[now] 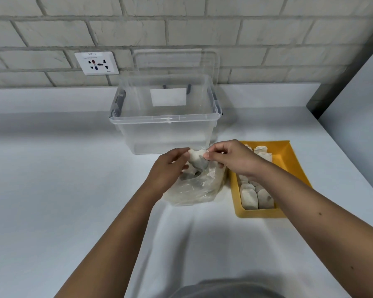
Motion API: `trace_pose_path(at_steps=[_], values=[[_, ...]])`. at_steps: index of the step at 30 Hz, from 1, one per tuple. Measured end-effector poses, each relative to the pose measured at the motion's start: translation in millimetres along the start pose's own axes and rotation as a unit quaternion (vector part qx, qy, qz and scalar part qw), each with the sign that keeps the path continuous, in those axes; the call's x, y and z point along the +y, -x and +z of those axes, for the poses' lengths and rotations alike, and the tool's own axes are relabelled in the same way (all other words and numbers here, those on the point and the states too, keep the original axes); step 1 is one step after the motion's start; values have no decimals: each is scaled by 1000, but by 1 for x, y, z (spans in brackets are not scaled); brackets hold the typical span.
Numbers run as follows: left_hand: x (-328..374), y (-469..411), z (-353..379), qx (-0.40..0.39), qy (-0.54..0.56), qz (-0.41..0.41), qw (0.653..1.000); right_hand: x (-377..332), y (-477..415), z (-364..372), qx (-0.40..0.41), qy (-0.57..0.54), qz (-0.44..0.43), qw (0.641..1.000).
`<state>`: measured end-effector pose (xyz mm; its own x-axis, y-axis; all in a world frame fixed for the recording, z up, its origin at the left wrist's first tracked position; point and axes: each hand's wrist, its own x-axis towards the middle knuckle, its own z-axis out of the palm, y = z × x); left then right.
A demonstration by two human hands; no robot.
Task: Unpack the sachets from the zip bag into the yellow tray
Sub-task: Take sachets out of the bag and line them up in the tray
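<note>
A clear zip bag (194,188) lies on the white counter, with several pale sachets still inside. My left hand (167,168) grips the bag's mouth at its left side. My right hand (230,160) pinches a white sachet (197,160) just above the bag's opening. To the right stands the yellow tray (289,162), holding several sachets (256,197) in rows; my right forearm crosses over it and hides part of them.
A clear plastic storage box (166,123) stands open behind the bag, its lid leaning on the brick wall. A wall socket (96,63) is at the back left. A grey panel (353,87) rises at the counter's right side.
</note>
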<state>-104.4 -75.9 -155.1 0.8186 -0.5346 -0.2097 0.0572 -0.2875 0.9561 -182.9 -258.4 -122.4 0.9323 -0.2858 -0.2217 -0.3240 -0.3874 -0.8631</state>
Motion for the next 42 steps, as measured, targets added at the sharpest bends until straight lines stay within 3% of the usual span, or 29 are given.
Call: trace_pose_path(at_steps=[4,14,19,25,36,42], values=[[5,5,1,-39,137,-67,988,-4,0,0,-29,-82,23,996],[9,8,11,20,226,-59,972,-8,3,5,15,-291,59,955],[9,6,5,90,253,-35,963,-3,1,-3,76,-212,19,974],[9,1,-1,99,176,-14,979,-12,3,-12,-19,-39,-92,995],[8,2,2,-7,202,-72,977,-11,-17,19,56,-49,-75,994],[1,-2,-9,59,141,-47,987,-9,-22,26,58,-114,-29,991]])
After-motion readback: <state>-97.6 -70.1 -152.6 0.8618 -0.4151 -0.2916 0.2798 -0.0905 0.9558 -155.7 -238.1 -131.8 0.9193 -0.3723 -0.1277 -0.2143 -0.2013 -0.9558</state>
